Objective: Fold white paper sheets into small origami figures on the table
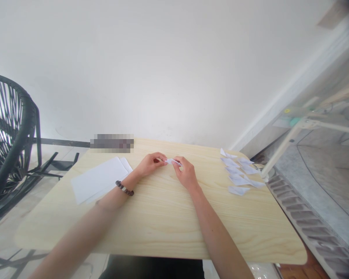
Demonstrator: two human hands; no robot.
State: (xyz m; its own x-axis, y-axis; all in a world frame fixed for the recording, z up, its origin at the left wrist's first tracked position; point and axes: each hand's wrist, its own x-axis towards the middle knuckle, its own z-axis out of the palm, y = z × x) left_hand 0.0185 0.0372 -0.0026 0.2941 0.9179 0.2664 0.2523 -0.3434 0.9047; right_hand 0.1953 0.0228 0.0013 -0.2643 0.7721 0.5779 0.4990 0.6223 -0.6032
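A small folded piece of white paper (pixel 170 161) is held between my two hands above the middle of the table. My left hand (pixel 151 163), with a beaded bracelet (pixel 124 188) on its wrist, pinches the paper's left end. At the other end, the thumb and fingers of my right hand (pixel 186 171) close on it. Fingertips cover part of the paper, so its exact fold is hard to make out. Flat white sheets (pixel 99 180) lie left of my left forearm. Several folded white paper pieces (pixel 235 178) rest in a group toward the table's right side.
The light wooden table (pixel 163 224) has rounded corners and stands against a white wall (pixel 168 77). A dark woven chair (pixel 20 116) is at the left. To the right is a pale metal frame (pixel 287 147). A blurred patch (pixel 112 143) covers something at the back left.
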